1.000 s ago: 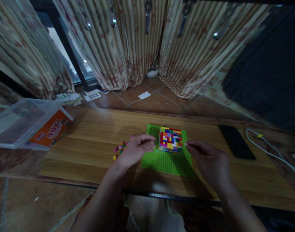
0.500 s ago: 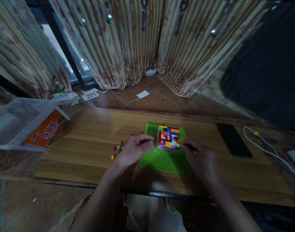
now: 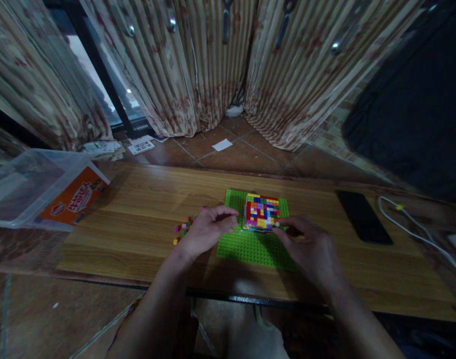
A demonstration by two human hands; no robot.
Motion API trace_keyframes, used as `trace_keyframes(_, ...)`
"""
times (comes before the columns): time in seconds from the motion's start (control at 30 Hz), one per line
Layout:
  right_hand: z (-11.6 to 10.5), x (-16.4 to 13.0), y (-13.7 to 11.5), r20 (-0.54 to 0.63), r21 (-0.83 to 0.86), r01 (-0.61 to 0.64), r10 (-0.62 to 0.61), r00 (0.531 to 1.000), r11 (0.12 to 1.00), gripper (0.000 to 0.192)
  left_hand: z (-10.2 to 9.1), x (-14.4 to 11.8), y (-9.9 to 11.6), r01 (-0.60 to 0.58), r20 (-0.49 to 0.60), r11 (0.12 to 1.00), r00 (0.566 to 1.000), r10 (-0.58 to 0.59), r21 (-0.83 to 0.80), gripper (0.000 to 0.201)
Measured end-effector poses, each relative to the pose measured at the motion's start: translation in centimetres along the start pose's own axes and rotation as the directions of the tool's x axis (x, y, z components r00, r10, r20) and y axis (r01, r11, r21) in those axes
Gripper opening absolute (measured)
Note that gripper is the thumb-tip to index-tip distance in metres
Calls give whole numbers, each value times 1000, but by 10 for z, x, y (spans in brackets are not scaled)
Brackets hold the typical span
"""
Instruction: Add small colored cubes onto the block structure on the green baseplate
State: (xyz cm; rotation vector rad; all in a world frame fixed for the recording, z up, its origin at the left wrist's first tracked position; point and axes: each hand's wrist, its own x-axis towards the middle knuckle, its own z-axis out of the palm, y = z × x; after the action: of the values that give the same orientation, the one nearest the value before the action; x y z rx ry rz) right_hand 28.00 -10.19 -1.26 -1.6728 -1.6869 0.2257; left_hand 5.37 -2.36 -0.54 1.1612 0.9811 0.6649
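Bricks stacked into a multicoloured block sit at the back of a green baseplate on the wooden table. Left hand is curled loosely just beside the block's left edge; can't tell if the fingertips actually touch it or pinch anything. Right hand has fingertips up against the block's near right corner, with what looks like a tiny pale piece at the tip, too small to be sure. Loose bricks are partly hidden behind the left hand. Phone and white cable lie well to the right, cable running off the edge. Clear plastic box is cut off at left.
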Motion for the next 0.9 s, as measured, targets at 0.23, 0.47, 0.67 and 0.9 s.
trace_keyframes(0.23, 5, -1, -4, -43, -32, -10, 8, 999, 999, 18, -1, 0, -1, -12, -1, 1000, 1000, 12, 11, 18)
trace_keyframes(0.47, 1, -2, -4, -49, -10, 57, -57, 997, 998, 18, -1, -1, 1, 0, -8, 1000, 1000, 0, 11, 16)
trace_keyframes(0.67, 1, -1, -3, -44, -41, 95, -96, 994, 995, 21, -2, -2, 1, -6, -4, 1000, 1000, 6, 19, 18)
trace_keyframes(0.9, 3, 0, -5, -54, -18, 98, -99, 994, 995, 16, -4, 0, -2, -25, 4, 998, 1000, 24, 58, 20)
